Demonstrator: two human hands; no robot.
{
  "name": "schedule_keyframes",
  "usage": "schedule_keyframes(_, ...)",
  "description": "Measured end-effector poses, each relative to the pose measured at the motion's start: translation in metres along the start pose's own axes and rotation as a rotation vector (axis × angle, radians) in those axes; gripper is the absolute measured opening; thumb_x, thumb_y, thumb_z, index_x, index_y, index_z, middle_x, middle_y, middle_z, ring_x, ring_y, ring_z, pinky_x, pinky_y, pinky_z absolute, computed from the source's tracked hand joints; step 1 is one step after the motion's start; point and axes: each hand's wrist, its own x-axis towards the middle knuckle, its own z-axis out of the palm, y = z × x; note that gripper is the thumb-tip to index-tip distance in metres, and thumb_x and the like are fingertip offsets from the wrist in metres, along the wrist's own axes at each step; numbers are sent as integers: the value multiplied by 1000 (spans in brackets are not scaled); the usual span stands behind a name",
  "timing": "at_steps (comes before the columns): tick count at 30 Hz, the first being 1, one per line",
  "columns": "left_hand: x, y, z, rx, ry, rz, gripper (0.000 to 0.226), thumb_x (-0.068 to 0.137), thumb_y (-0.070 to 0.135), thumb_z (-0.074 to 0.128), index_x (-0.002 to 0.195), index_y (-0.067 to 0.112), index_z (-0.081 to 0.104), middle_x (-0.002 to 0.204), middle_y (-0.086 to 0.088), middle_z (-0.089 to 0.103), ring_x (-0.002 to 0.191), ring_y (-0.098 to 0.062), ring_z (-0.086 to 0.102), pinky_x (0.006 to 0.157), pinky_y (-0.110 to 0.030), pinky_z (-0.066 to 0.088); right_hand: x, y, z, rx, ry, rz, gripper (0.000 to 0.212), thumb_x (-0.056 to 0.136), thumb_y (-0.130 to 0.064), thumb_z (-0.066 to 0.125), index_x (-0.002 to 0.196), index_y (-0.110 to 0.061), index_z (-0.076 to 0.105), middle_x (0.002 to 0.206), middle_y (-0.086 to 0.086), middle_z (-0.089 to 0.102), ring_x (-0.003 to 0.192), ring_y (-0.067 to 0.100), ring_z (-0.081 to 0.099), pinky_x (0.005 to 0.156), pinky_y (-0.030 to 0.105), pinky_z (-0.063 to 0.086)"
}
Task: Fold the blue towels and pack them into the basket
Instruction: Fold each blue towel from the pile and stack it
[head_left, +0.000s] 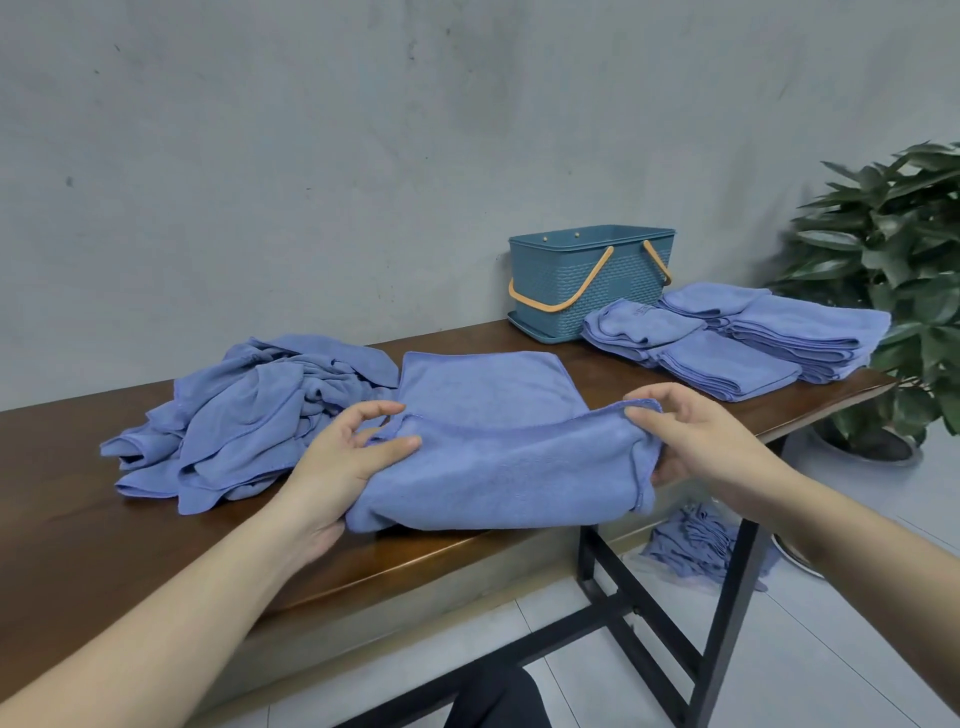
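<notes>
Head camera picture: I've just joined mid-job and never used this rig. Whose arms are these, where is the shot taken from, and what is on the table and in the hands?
There is no machine: a person works with bare hands, and the one camera sits on their head, looking forward and down. The left hand and right hand each pinch an end of a blue terry towel, bringing its near half over the far half on the dark wooden table. Left of it lies a crumpled heap of unfolded blue towels. To the right are stacks of folded blue towels, beside a teal plastic basket with orange handles against the wall; its inside is hidden. More blue cloth lies on the floor.
</notes>
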Motion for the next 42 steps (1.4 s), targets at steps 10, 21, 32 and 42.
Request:
schedule_keyframes(10, 18, 1, 16, 134, 55, 86, 24, 101, 18, 56, 108, 39, 67, 114, -3, 71, 98, -24, 69, 88, -43, 53, 7, -9, 3, 307, -61, 267, 21, 102, -26, 51, 112, -15, 67, 104, 6, 74, 91, 21, 69, 80, 36, 53)
schedule_keyframes(21, 15, 8, 82, 230, -166, 267, 44, 100, -2, 44, 104, 31, 74, 106, 18, 70, 98, 6, 60, 85, -7, 42, 9, -29, 34, 63, 40, -108, 26, 101, -6, 51, 103, -27, 67, 88, -17, 71, 82, 9, 63, 74, 32, 50)
schedule_keyframes(32, 47, 22, 28, 133, 62, 221, 37, 100, 13, 56, 113, 44, 71, 122, 1, 70, 104, -20, 69, 86, -34, 54, 18, -38, 5, -239, 85, -81, 40, 92, -5, 39, 66, -24, 64, 80, -11, 74, 73, 14, 60, 63, 26, 44)
schedule_keyframes(42, 82, 24, 24, 14, 143, 174, 32, 97, 10, 61, 109, 36, 75, 102, 0, 77, 85, -19, 66, 83, -38, 53, 50, -38, -8, -89, 91, 2, 40, 99, -1, 48, 89, -24, 79, 108, -1, 77, 108, 21, 68, 99, 37, 53)
